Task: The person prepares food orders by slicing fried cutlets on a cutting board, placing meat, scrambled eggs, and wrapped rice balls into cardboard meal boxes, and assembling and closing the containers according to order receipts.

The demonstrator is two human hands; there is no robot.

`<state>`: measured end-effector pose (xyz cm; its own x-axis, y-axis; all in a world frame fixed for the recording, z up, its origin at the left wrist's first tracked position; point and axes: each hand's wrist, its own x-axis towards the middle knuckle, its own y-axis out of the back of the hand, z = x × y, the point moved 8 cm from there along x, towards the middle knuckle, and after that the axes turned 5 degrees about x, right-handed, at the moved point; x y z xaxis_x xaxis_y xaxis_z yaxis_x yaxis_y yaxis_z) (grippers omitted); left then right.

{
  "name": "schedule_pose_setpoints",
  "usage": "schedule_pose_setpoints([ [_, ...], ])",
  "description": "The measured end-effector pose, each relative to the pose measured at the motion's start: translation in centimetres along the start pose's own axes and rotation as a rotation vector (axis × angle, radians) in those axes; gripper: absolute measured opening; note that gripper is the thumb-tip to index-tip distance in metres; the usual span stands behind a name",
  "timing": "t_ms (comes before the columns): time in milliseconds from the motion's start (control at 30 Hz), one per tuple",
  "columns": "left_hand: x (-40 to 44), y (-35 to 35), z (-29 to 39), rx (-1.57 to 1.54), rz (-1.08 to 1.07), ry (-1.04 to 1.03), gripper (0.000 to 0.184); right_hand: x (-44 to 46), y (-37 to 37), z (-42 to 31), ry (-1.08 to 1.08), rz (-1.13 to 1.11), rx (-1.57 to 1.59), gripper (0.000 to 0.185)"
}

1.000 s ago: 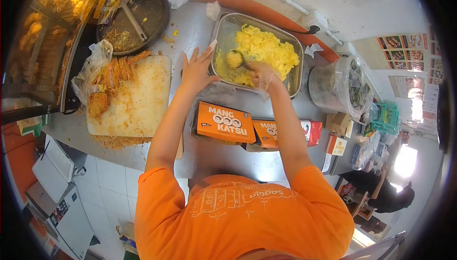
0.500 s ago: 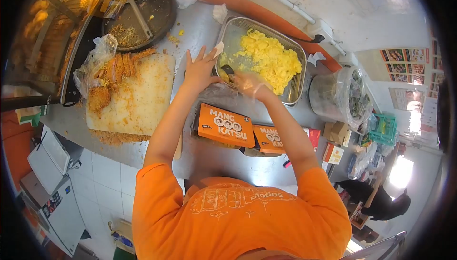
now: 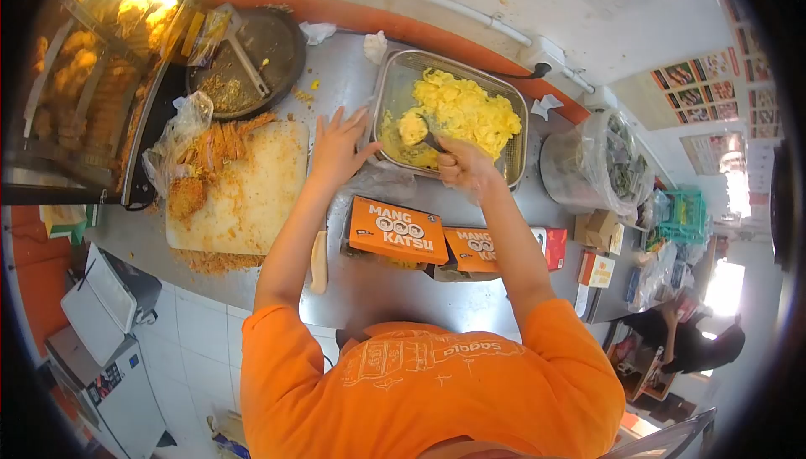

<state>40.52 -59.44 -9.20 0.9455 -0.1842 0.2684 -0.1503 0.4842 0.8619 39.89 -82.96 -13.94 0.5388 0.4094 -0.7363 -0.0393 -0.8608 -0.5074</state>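
My right hand [image 3: 466, 165] is closed around the handle of a dark spoon [image 3: 431, 137], over the near side of a metal tray [image 3: 388, 73]. A lump of egg [image 3: 413, 126] fills the spoon's bowl. Yellow scrambled egg [image 3: 470, 106] is heaped in the tray's middle and right; smaller bits lie at its left. My left hand [image 3: 338, 150] is open with its fingers spread, at the tray's left side, the thumb at the rim. Just in front of the tray are two orange boxes, a left box [image 3: 396, 230] and a right box [image 3: 472, 251].
To the left, sliced breaded meat [image 3: 214, 146] lies on a white cutting board [image 3: 273, 182]. Behind it stands a dark round pan [image 3: 281, 56] with tongs across it. A plastic-lined tub [image 3: 571, 169] is at the right. A person in dark clothing [image 3: 705, 341] is farther right.
The spoon has come away from the tray's near left corner and now carries a lump of egg. My right hand has shifted slightly right. My left hand remains beside the tray, fingers spread.
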Motion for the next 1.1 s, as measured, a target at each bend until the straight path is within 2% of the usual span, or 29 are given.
schedule_pose_setpoints([
  [100, -2.4, 4.2, 1.7, -0.135, 0.192, 0.04, 0.056, -6.3, 0.1, -0.9, 0.127, 0.014, 0.037, 0.02],
  [167, -4.8, 6.9, 6.2, -0.263, 0.195, -0.025, 0.059, -11.9, 0.1, -0.5, 0.184, 0.063, 0.047, 0.016],
  [267, -10.2, 5.3, 17.1, -0.18, -0.039, -0.252, 0.063, -20.6, 0.6, 1.2, 0.248, 0.093, 0.083, 0.015],
  [300, -11.8, 3.5, 19.7, -0.157, -0.143, -0.311, 0.064, -23.3, 2.0, 1.6, 0.301, 0.165, -0.176, 0.016],
  [333, -12.5, 2.5, 20.9, -0.106, -0.135, -0.322, 0.059, -26.2, 3.2, 1.9, 0.353, 0.226, -0.443, 0.018],
  [400, -12.2, 0.7, 22.4, 0.001, -0.1, -0.347, 0.049, -30.2, 4.9, 4.3, 0.346, 0.273, -0.447, 0.023],
  [467, -10.5, -0.4, 22.2, 0.002, -0.102, -0.318, 0.038, -33.1, 5.9, 8.9, 0.214, 0.235, 0.082, 0.026],
  [567, -8.5, -0.9, 21.6, -0.014, -0.1, -0.261, 0.024, -32.1, 9.0, 15.2, 0.196, 0.052, 0.358, 0.032],
  [600, -8.0, -0.9, 21.6, -0.025, -0.099, -0.246, 0.02, -31.2, 10.8, 16.1, 0.284, 0.265, 0.094, 0.035],
  [633, -7.9, -1.0, 21.7, -0.009, -0.102, -0.252, 0.02, -29.6, 11.8, 15.9, 0.506, 0.375, -0.314, 0.037],
  [667, -7.8, -1.2, 21.8, 0.005, -0.106, -0.26, 0.021, -28.6, 12.6, 15.8, 0.648, 0.702, -0.956, 0.04],
  [700, -7.9, -1.3, 22.0, 0.018, -0.114, -0.267, 0.021, -27.9, 13.2, 16.5, 0.716, 1.085, -1.348, 0.043],
  [767, -8.0, -1.0, 22.2, 0.029, -0.133, -0.262, 0.021, -26.3, 11.5, 16.9, 0.327, 0.992, -1.663, 0.048],
  [800, -7.9, -0.7, 22.3, 0.034, -0.136, -0.253, 0.022, -26.5, 11.7, 17.1, 0.321, 0.998, -1.568, 0.051],
  [933, -8.7, 0.1, 22.6, 0.036, -0.173, -0.243, 0.033, -28.3, 12.3, 17.6, 0.524, 1.055, -1.156, 0.06],
  [1000, -9.2, 1.1, 22.7, 0.002, -0.112, -0.261, 0.041, -27.7, 16.3, 19.4, 0.86, 1.145, -1.21, 0.054],
  [1067, -9.4, 2.8, 22.0, -0.183, -0.128, -0.202, 0.047, -29.3, 16.2, 19.4, 1.015, 1.008, -0.893, 0.033],
  [1100, -9.6, 3.6, 21.3, -0.273, -0.134, -0.168, 0.05, -30.2, 15.9, 19.3, 1.089, 0.935, -0.737, 0.029],
])
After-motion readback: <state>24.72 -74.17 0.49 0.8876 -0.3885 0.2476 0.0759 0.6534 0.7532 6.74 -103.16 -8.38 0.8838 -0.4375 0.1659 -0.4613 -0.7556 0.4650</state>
